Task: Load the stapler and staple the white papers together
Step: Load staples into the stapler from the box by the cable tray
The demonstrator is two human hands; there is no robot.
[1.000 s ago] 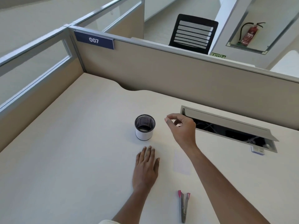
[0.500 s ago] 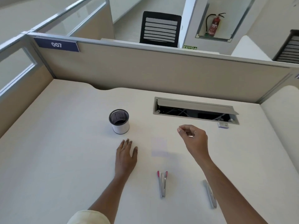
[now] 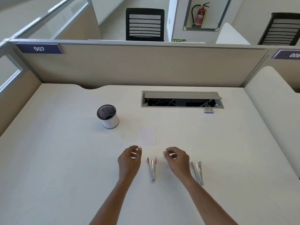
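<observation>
Both hands hover, nothing grasped
Between left grip (image 3: pixel 129 161) and right grip (image 3: pixel 177 159), released, lies the stapler (image 3: pixel 152 169); a hasty pinch could skid it away.

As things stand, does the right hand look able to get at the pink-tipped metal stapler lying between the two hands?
Probably yes. The right hand hovers empty just beside the pink-tipped metal stapler, and nothing lies between them on the white desk.
</observation>
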